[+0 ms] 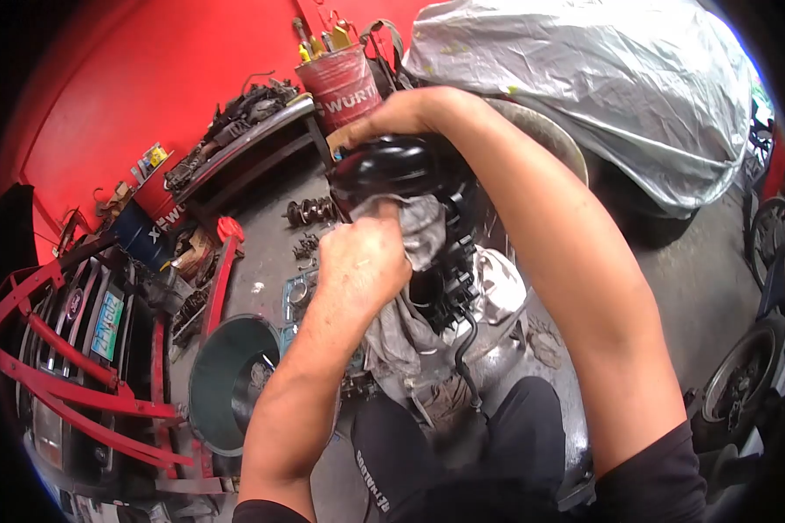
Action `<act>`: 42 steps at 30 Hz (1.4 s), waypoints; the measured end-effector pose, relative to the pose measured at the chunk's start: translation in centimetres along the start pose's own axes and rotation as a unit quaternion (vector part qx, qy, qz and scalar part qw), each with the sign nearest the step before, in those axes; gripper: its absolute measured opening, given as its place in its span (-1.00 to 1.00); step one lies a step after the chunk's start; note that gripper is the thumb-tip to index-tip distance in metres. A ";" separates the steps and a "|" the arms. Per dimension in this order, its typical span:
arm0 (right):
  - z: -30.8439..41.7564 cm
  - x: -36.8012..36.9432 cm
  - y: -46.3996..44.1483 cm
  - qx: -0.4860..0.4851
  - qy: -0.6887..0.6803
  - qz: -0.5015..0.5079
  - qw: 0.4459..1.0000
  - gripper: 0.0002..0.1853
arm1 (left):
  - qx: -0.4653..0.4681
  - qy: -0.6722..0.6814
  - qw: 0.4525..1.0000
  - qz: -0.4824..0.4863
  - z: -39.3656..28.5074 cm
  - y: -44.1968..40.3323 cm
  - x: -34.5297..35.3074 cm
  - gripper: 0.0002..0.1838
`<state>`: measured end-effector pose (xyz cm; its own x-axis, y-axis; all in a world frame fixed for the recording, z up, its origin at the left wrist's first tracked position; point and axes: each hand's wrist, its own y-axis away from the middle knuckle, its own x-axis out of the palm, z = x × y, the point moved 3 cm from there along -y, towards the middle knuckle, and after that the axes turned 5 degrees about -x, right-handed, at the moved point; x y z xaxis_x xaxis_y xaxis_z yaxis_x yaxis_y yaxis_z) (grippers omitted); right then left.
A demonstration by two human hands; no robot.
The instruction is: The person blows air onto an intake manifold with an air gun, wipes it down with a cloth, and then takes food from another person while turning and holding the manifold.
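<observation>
A black engine part (pixel 388 166) with a glossy rounded top stands in front of me, between my arms. My left hand (pixel 365 261) is closed against its near side, with a grey rag (pixel 423 228) bunched at its fingers. More grey cloth hangs below, over the lower part of the assembly. My right arm arches over the top, and my right hand (pixel 392 115) reaches down at the far left side of the glossy part. The fingertips there are blurred and partly hidden, so their grip does not show. A black hose (pixel 467 362) curves down from the assembly toward my knees.
A dark green tub (pixel 227 383) stands at left, near red metal bars (pixel 105 397). Crankshaft-like parts (pixel 311 211) lie on the floor. Behind are a metal bench (pixel 244 139) piled with parts, a red drum (pixel 344 83) and a silver-covered vehicle (pixel 584 78). Wheels are at right.
</observation>
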<state>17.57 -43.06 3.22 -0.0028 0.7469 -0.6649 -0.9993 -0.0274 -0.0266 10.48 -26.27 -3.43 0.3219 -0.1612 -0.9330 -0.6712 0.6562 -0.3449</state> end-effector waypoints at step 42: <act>-8.8 -5.2 -0.2 -0.437 -0.326 -0.452 0.706 -0.60 | -0.009 0.458 0.884 0.095 6.9 -15.3 -5.0 -0.09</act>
<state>18.08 -52.80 0.10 0.3195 0.8611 0.3956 -0.2010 0.4696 -0.8597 23.75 -30.44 7.24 -0.4667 -0.5842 -0.6640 -0.6690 0.7243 -0.1670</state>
